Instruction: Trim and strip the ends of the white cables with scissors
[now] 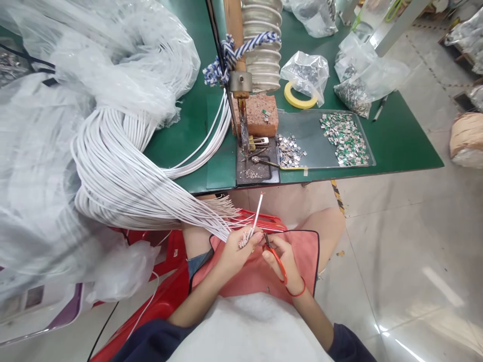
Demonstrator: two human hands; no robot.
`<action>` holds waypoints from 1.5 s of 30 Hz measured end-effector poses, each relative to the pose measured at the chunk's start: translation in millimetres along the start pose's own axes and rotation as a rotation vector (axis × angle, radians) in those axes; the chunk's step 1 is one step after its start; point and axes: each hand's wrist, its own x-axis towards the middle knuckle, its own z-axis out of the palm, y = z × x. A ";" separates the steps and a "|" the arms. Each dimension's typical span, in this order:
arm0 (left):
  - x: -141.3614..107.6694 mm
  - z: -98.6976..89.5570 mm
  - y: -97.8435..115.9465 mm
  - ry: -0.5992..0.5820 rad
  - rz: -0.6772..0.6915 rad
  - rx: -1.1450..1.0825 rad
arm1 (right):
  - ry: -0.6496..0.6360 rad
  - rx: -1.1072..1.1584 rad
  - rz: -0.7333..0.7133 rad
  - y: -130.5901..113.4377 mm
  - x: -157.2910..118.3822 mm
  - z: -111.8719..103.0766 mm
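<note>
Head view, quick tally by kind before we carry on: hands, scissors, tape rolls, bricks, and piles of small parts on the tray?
Hands, left hand and right hand: 2
Red-handled scissors: 1 pair
Yellow tape roll: 1
Brick: 1
Piles on the tray, left pile and right pile: 2
Total: 7

On our worktop [409,138], the cables [124,161] lie at the left, partly under a bag [151,50], and run over the front edge to our left hand [241,247]. Beside it, our right hand [282,255] has the scissors [278,262], both hands before that edge. At the front edge's middle we have a pad [241,174], the brick [266,123] behind it. Right of these sits the tray [313,133]: connectors [290,152] in its front left corner, boards [345,140] at its right end. Behind it lies the tape [302,104]; past its back right corner, a pen [380,108].
</note>
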 end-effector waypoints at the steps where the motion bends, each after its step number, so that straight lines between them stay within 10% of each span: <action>1: -0.5 0.1 -1.5 -0.001 -0.003 0.020 | 0.000 -0.003 -0.002 0.1 0.2 -0.4; 45: -2.2 -6.4 1.1 -0.151 0.060 0.147 | -0.177 0.064 0.033 -17.5 6.7 -8.5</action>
